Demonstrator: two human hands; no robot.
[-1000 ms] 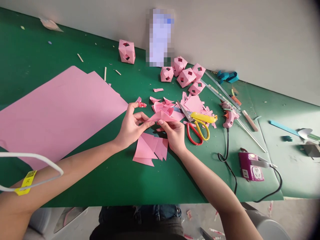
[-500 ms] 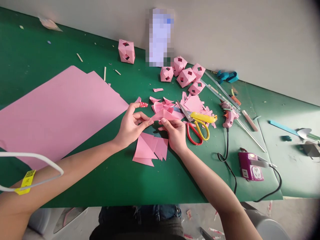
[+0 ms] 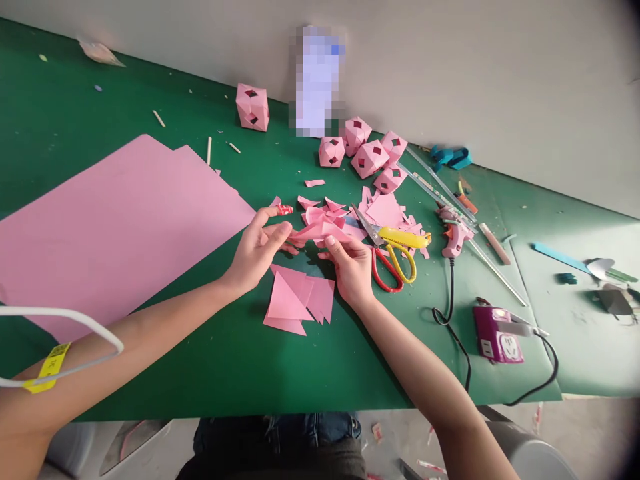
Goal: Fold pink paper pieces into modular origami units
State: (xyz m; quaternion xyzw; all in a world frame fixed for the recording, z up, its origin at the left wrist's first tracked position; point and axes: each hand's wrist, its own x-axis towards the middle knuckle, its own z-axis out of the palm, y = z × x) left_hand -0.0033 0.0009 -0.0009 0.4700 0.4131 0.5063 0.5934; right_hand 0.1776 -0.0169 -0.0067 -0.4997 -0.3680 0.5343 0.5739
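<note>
Between my two hands, a folded piece of pink paper [image 3: 323, 231] is held above the green table. My left hand [image 3: 260, 248] pinches its left end between thumb and fingers; red-patterned tape wraps one fingertip. At the right end, my right hand [image 3: 350, 263] grips the paper with the thumb on top. Flat pink paper pieces [image 3: 290, 297] lie just below the hands. Folded pink pieces [image 3: 325, 213] sit right behind. Scissors [image 3: 395, 247] with one red and one yellow handle loop, and a yellow cutter, rest beside my right hand.
Large pink sheets [image 3: 125, 220] cover the left of the table [image 3: 225, 373]. Several pink paper polyhedra [image 3: 370, 158] stand at the back, near a blurred phone-like screen [image 3: 317, 83]. A pink glue gun [image 3: 454, 233], clear sticks and a purple power socket [image 3: 497, 333] lie to the right.
My left thumb has lifted and moved up and left along the paper, its fingers shifting behind it. The paper's left end has moved slightly. My right hand keeps its grip.
</note>
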